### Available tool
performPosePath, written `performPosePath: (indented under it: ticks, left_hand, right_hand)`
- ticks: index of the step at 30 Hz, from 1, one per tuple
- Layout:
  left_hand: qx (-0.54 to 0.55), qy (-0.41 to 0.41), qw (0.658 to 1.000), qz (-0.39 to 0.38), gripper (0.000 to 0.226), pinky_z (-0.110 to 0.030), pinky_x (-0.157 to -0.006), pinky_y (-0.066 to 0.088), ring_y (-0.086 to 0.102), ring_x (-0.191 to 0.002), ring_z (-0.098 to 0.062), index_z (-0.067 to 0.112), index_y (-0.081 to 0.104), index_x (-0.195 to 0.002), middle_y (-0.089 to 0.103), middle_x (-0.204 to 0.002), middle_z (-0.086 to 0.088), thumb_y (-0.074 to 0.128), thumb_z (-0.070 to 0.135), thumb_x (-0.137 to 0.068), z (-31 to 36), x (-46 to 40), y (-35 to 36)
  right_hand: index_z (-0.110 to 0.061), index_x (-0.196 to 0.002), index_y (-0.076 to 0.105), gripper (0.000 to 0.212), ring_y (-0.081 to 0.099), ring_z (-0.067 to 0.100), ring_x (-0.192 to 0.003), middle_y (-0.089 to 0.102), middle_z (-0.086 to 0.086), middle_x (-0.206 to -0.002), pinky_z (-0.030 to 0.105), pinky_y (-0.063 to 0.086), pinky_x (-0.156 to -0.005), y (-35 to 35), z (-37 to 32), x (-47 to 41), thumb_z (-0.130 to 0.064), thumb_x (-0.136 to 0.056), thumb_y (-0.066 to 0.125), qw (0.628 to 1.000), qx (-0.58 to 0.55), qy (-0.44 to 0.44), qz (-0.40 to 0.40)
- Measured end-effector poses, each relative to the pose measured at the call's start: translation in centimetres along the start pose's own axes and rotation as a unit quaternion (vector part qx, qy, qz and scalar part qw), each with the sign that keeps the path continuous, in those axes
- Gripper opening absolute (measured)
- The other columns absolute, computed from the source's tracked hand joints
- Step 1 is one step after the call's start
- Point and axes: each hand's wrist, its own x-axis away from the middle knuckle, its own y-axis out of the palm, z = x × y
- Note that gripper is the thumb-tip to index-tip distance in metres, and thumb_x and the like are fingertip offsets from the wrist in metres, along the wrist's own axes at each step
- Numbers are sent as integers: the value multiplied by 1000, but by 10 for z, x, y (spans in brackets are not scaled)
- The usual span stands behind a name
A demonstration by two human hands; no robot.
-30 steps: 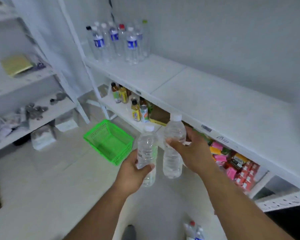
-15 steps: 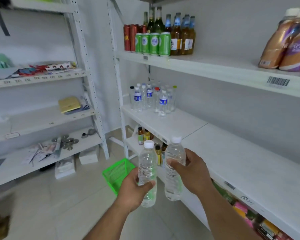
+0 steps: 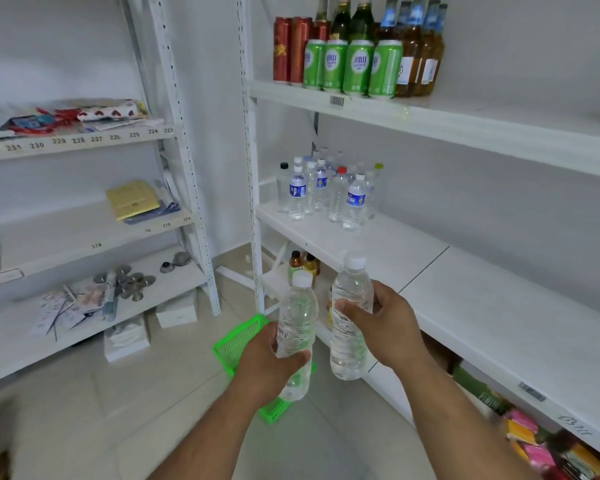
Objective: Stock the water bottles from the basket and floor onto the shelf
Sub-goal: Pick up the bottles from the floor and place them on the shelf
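- Below the front edge of the middle shelf (image 3: pixel 465 306), we hold two clear water bottles upright and close side by side, above the floor and not yet over the board.
- Our left hand (image 3: pixel 271 362) wraps around the lower half of the left bottle (image 3: pixel 297 320), fingers closed on it; our right hand (image 3: pixel 383 327) clasps the middle of the right bottle (image 3: pixel 349 306), thumb across its front.
- Since a second ago our view has lifted from the floor to the shelving, and the bottles have come up with it, so the pick-up looks finished and the carry to the shelf is under way.
- We judge the placing comes next: the stocked group of water bottles (image 3: pixel 326 195) stands at the shelf's far left end, against the back corner, with bare white board in front and to the right of it.
- On the floor, the green basket (image 3: pixel 238 341) sits partly hidden behind our hands; we cannot tell what it holds.
- Around us the room is white: cans and glass bottles on the upper shelf (image 3: pixel 465 126), and papers and small metal parts on the rack opposite.
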Motion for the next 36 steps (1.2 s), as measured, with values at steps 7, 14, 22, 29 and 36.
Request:
performPosePath:
  ticks: [7,14,22,29,36]
  left_hand:
    - [-7,-9,1000,-10,31,-12,-66,47,66,-77,9,30,64,-103,73,-91,13,81,22,-77,-10,-67,-21]
    - [-34,-1,999,-36,30,-7,-62,45,65,-78,10,31,64,-103,73,-93,12,79,19,-80,-8,-174,-28]
    - [-65,35,996,-46,38,-11,-72,46,62,-90,9,37,58,-107,69,-102,19,80,24,-79,15,-291,-32]
    - [-54,48,993,-90,37,-19,-79,49,65,-89,7,38,61,-102,72,-96,18,81,18,-79,23,-373,-29]
    - [-64,78,980,-171,37,-26,-80,54,70,-88,-6,27,64,-104,76,-97,6,81,17,-72,15,-468,-34]
  right_hand:
    - [-39,-98,70,19,67,-7,-78,73,-25,-86,26,54,-73,37,1,-56,-40,-81,77,1000,4,10,5]
    - [-34,-101,70,21,64,-11,-78,73,-18,-87,15,42,-64,67,17,-152,-38,-82,77,999,-17,14,37]
    - [-35,-105,70,26,63,-13,-82,73,-21,-91,16,44,-68,77,13,-254,-42,-81,78,997,-19,28,68]
    - [-37,-107,70,31,64,-14,-83,73,-26,-93,17,47,-73,91,9,-314,-41,-78,80,993,-24,49,108]
    - [-34,-102,69,28,66,-7,-86,73,-20,-93,18,47,-73,119,9,-369,-40,-77,81,980,-1,85,181]
